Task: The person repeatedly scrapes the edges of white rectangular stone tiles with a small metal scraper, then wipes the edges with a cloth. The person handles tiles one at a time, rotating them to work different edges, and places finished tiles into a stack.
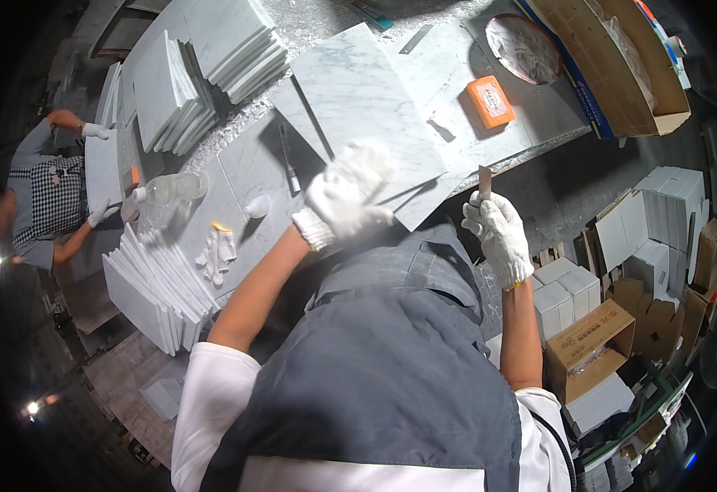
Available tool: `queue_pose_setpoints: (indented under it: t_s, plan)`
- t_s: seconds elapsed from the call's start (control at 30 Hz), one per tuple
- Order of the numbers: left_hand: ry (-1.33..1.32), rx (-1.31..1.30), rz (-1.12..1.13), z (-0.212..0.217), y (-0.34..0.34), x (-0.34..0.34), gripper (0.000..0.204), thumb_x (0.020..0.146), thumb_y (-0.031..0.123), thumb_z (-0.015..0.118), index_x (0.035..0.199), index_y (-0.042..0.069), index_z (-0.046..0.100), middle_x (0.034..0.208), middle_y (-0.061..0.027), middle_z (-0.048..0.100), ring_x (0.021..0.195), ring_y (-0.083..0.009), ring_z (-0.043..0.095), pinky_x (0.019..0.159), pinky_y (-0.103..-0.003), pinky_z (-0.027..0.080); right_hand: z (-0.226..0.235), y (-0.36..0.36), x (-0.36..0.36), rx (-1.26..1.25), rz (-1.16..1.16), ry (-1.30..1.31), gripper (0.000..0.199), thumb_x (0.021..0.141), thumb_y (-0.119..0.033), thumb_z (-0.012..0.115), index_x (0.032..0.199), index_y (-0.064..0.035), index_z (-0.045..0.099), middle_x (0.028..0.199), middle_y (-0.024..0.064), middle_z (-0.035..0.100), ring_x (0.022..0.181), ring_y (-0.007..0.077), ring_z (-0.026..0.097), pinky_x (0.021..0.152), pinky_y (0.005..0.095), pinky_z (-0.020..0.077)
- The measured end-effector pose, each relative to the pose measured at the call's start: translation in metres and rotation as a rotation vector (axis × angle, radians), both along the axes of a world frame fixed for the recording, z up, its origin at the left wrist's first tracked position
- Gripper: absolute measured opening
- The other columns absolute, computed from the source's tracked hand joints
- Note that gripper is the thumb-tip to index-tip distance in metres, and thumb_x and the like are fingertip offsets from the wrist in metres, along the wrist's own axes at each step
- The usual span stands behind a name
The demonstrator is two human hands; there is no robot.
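My left hand [348, 190], in a white knit glove, lies on the near left part of a grey-veined white marble tile [366, 107]. Its fingers are stretched out over the surface, a little blurred, with the thumb apart. The tile rests at an angle over other pale slabs on the bench. Off the tile's near right corner, my gloved right hand [502, 238] is closed round a small scraper [484, 179], whose flat narrow metal blade points up and away from me. The scraper's lower end is hidden in the fist.
Stacked marble tiles [235, 49] stand at the back left, more [157, 287] at the left. An orange box [490, 102] and a round basin [494, 37] sit on the right. Also here: a plastic bottle [171, 189], spare glove [218, 252], cardboard boxes [596, 340] and a co-worker [51, 193].
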State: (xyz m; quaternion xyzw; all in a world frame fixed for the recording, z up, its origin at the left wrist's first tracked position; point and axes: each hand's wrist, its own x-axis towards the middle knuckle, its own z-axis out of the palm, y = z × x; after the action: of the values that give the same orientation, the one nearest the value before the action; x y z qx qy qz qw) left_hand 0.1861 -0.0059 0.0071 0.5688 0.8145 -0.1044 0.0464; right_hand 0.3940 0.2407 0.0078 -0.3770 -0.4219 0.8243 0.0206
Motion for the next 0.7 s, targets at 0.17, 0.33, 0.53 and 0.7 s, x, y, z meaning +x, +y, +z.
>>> queue_pose_setpoints:
  t_s: [0.17,0.33,0.53,0.7]
  plan:
    - [-0.528,0.215,0.376,0.015,0.012,0.0,0.093,0.089,0.075,0.037,0.153,0.008,0.036,0.161,-0.0199,0.033,0.151,-0.0363,0.026,0.127,-0.045,0.013,0.0,-0.008,-0.011,0.169,0.132,-0.036,0.03,0.098,-0.02,0.069,0.122,-0.0015,0.066,0.104,0.0045,0.07,0.088,0.0134,0.067,0.073,0.0278,0.0577]
    - [-0.201,0.031,0.218,0.026,0.016,0.003,0.09,0.09,0.074,0.036,0.144,0.002,0.045,0.149,-0.0234,0.044,0.139,-0.0383,0.039,0.12,-0.045,0.025,-0.001,-0.021,-0.031,0.288,0.209,0.013,0.034,0.099,-0.016,0.066,0.13,-0.0009,0.064,0.106,0.0053,0.071,0.086,0.0125,0.068,0.072,0.0273,0.0587]
    - [-0.31,0.127,-0.005,0.002,0.002,0.023,0.092,0.092,0.076,0.035,0.14,-0.001,0.05,0.136,-0.022,0.055,0.123,-0.0349,0.054,0.104,-0.049,0.046,0.002,-0.045,-0.055,0.847,0.392,0.049,0.036,0.096,-0.008,0.065,0.132,-0.008,0.066,0.108,0.0075,0.072,0.087,0.0119,0.069,0.075,0.0267,0.0576]
    - [-0.007,0.715,0.435,-0.011,-0.021,0.022,0.058,0.095,0.053,0.057,0.13,0.008,0.066,0.142,-0.0165,0.058,0.137,-0.0316,0.048,0.115,-0.048,0.037,0.016,-0.055,-0.075,1.322,0.502,0.074,0.035,0.092,-0.014,0.068,0.127,-0.0158,0.068,0.102,0.0123,0.071,0.084,0.0251,0.071,0.074,0.0349,0.056]
